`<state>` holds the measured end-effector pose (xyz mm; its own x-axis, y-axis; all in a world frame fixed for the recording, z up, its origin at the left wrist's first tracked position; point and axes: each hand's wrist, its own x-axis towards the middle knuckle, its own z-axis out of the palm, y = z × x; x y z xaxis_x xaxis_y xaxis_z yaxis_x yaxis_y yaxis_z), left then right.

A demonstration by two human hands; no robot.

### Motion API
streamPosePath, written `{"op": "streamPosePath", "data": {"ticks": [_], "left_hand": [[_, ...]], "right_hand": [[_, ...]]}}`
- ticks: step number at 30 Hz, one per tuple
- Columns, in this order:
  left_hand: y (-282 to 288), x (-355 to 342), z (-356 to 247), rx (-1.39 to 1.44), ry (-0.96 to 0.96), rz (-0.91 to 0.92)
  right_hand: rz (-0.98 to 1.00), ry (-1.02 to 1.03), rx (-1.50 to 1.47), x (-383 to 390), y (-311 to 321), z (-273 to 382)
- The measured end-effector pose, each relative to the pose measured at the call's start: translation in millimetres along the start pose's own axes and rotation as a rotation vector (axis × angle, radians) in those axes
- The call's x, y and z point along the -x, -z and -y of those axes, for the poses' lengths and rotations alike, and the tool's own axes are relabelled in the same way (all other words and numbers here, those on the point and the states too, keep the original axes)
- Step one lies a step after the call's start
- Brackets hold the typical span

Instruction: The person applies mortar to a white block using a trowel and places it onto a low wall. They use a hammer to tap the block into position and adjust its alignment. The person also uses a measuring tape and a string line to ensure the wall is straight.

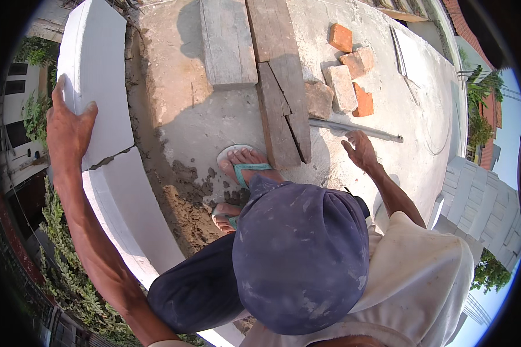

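Note:
My left hand [70, 124] straddles the edge of a white block [101, 55] at the left, thumb on its near face and index finger along its outer edge. The other fingers are hidden. Under that block's near end lies another white block [127, 202], with a dark uneven joint between them. Bare and half curled, my right hand [362, 151] hangs over the concrete, thumb apart from the fingers, just short of a grey metal bar [364, 129]. Nothing shows in it. A dark dusty cap [301, 260] covers the lower middle of the view.
Two wooden beams [228, 43], [281, 87] lie on the concrete floor [182, 110], the darker one cracked. Several broken bricks [341, 87] are scattered beyond the bar. Wet mortar [185, 173] lies along the block row beside my sandalled feet [246, 165]. Grey blocks [480, 196] are stacked at the right.

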<state>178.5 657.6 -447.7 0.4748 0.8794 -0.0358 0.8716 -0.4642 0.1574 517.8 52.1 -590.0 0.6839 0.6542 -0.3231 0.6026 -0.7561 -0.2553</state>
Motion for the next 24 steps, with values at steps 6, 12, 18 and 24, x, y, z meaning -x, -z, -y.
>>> {"op": "streamPosePath", "data": {"ticks": [6, 12, 18, 24], "left_hand": [[-15, 1, -3, 0.049, -0.053, -0.078], [-7, 16, 4, -0.006, -0.006, -0.165], [-8, 14, 12, 0.064, -0.183, -0.262], [19, 56, 32, 0.188, 0.149, -0.004]], "right_hand": [[0.806, -0.276, 0.343, 62, -15, 3], [1.22, -0.081, 0.634, 26, 35, 73], [0.557, 0.452, 0.236, -110, 102, 271], [-0.268, 1.426, -0.174, -203, 105, 540]]}}
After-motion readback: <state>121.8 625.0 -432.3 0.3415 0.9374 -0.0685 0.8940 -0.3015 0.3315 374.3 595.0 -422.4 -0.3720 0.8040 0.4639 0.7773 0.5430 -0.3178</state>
